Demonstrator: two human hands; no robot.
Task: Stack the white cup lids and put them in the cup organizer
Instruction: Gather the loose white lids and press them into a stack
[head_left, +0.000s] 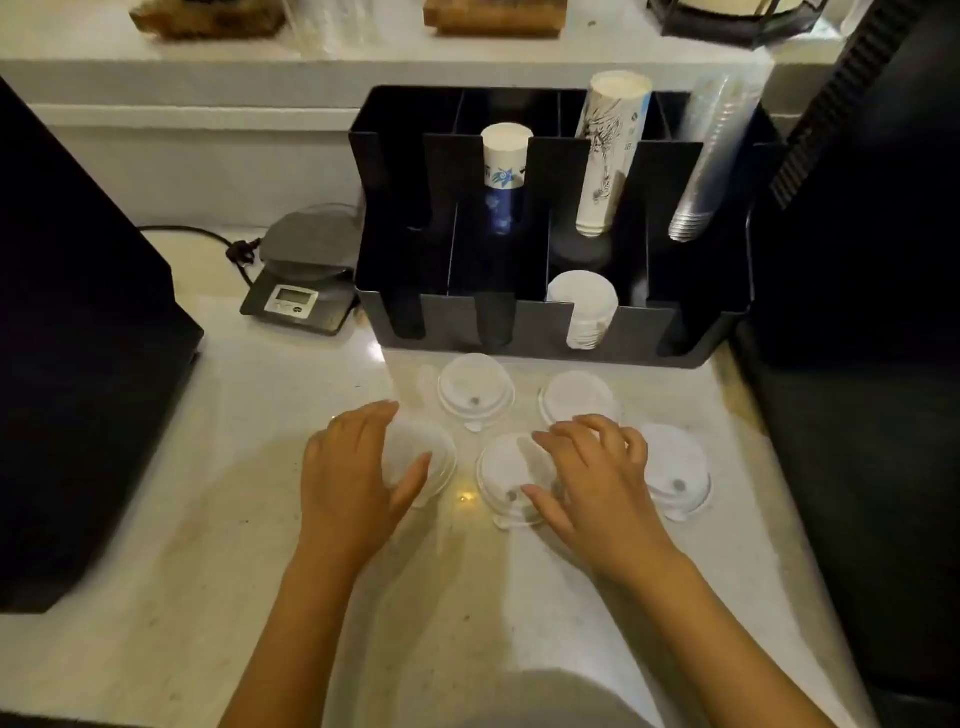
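Several white cup lids lie on the pale counter in front of the black cup organizer (550, 332). My left hand (353, 478) curls around the near left lid (431, 457), thumb on its front edge. My right hand (592, 478) rests over the near middle lid (504, 473), fingers spread on it. Other lids sit at the far left (475, 389), the far right (571, 397) and the near right (675, 467). A stack of white lids (582, 306) stands in a front slot of the organizer.
The organizer's rear slots hold paper cup stacks (506, 166) (608, 156) and clear plastic cups (706, 156). A small digital scale (301, 291) with a cord sits left of it. Dark machines flank the counter at the left (78, 364) and right (857, 260).
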